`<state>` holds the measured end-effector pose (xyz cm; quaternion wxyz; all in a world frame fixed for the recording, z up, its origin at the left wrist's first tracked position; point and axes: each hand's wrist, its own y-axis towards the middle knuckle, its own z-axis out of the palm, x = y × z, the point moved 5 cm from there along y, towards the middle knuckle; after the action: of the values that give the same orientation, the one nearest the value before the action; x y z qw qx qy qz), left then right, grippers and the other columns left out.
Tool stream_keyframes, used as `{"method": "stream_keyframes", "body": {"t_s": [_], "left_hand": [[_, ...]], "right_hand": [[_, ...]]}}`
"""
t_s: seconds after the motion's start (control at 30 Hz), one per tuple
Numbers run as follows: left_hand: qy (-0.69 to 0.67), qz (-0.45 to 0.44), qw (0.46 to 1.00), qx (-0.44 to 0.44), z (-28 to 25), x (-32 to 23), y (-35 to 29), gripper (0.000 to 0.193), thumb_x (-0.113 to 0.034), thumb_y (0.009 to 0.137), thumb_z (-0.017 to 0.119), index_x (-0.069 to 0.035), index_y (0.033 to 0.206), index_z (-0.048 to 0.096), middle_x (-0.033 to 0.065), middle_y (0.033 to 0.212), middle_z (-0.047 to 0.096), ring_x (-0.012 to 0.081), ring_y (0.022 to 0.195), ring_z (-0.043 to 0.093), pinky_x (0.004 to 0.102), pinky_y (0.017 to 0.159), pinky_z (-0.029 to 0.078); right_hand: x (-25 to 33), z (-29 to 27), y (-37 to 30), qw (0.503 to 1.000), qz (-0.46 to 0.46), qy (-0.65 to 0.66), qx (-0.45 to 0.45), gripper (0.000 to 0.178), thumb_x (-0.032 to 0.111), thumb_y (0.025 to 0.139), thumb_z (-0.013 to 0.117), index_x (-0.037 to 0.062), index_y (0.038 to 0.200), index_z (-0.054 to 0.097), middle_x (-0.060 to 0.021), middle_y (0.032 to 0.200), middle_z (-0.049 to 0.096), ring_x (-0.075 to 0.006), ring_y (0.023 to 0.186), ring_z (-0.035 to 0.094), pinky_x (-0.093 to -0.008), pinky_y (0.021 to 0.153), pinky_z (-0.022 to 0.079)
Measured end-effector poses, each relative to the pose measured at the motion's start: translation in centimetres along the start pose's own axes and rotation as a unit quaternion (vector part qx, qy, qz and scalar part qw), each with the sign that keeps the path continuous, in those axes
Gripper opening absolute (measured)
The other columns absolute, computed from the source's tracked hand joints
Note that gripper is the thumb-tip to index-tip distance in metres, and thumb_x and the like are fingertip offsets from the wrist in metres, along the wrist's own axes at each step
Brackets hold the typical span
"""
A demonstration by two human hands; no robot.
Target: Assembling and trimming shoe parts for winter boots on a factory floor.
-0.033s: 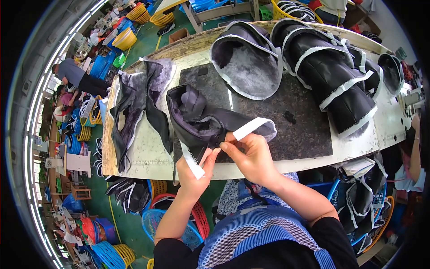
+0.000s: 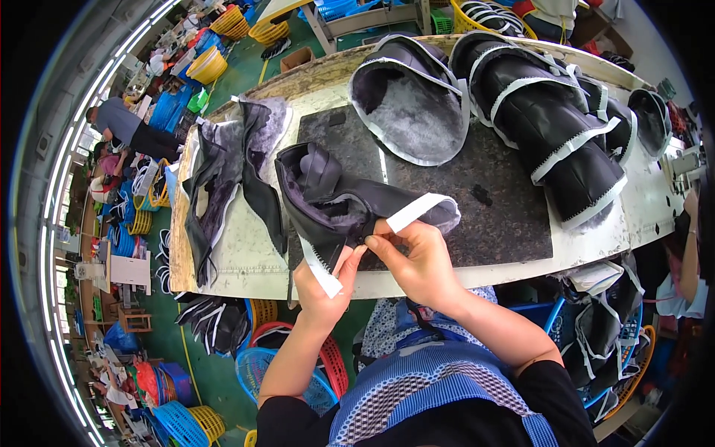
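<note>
Between my hands, a black boot upper [image 2: 309, 195] with grey fleece lining and white tape along its edges lies partly on the dark board [image 2: 491, 231]. My left hand [image 2: 325, 287] pinches its near edge, where a white tape end sticks out over the fingers. Close beside it, my right hand [image 2: 418, 261] pinches the same edge with thumb and fingers; another white strip rises above that hand. The fingertips of both hands nearly meet at a dark fold. What exactly lies under them is hidden.
Fleece-lined black pieces [image 2: 231, 186] lie at the table's left. Another lined upper [image 2: 410, 104] rests beyond the board, and a row of nested uppers [image 2: 555, 127] fills the right. Below the table edge stand a blue basket [image 2: 272, 372] and a basket of black pieces [image 2: 607, 328].
</note>
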<state>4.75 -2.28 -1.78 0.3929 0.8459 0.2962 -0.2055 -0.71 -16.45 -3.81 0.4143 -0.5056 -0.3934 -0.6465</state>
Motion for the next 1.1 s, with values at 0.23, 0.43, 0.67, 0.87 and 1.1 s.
{"method": "stream_keyframes", "body": {"t_s": [0.23,0.43,0.67,0.87,1.1], "left_hand": [[-0.027,0.049,0.997,-0.054,0.4,-0.2,-0.5,0.013,0.001,0.078,0.074,0.000,0.075,0.062,0.0090,0.064,0.060,0.0186,0.053,0.057,0.0283,0.052,0.045],[-0.216,-0.100,0.967,-0.088,0.8,0.2,-1.1,0.010,-0.001,0.083,0.070,0.002,0.080,0.061,0.0061,0.068,0.062,0.0109,0.060,0.058,0.0245,0.055,0.047],[-0.120,-0.039,0.989,-0.076,0.3,-0.1,-0.8,0.015,-0.005,0.086,0.068,0.004,0.090,0.057,0.0068,0.073,0.061,0.0130,0.062,0.059,0.0255,0.055,0.046],[-0.066,-0.014,0.997,0.038,-0.8,-2.8,1.0,0.010,-0.002,0.084,0.064,0.004,0.092,0.060,0.0160,0.079,0.061,0.0297,0.063,0.060,0.0343,0.058,0.047],[-0.169,-0.115,0.971,0.126,-0.2,-3.8,1.7,0.009,-0.007,0.091,0.059,0.002,0.088,0.057,0.0128,0.075,0.060,0.0218,0.067,0.060,0.0324,0.062,0.046]], "right_hand": [[0.3,-0.1,-0.2,0.992,-0.049,-0.116,-0.022,0.005,0.001,0.087,0.062,-0.0032,0.085,0.061,-0.0039,0.072,0.058,-0.0049,0.067,0.049,-0.0240,0.059,0.041],[-0.9,0.4,-0.6,0.994,0.066,0.082,0.031,0.006,-0.001,0.090,0.059,-0.0046,0.087,0.063,0.0012,0.078,0.061,-0.0040,0.070,0.051,-0.0220,0.062,0.042],[0.6,0.0,-1.1,0.986,0.123,0.111,0.005,0.012,0.005,0.087,0.065,-0.0023,0.097,0.063,-0.0021,0.072,0.065,-0.0047,0.063,0.058,-0.0237,0.054,0.046],[7.2,-1.0,-0.7,0.928,-0.188,-0.323,0.001,0.030,0.004,0.079,0.071,-0.0015,0.107,0.062,-0.0080,0.068,0.063,-0.0151,0.053,0.061,-0.0277,0.046,0.045],[8.2,-1.7,-1.2,0.893,-0.296,-0.338,0.015,0.017,0.001,0.076,0.070,0.0002,0.092,0.065,-0.0116,0.078,0.059,-0.0262,0.062,0.062,-0.0334,0.054,0.049]]}}
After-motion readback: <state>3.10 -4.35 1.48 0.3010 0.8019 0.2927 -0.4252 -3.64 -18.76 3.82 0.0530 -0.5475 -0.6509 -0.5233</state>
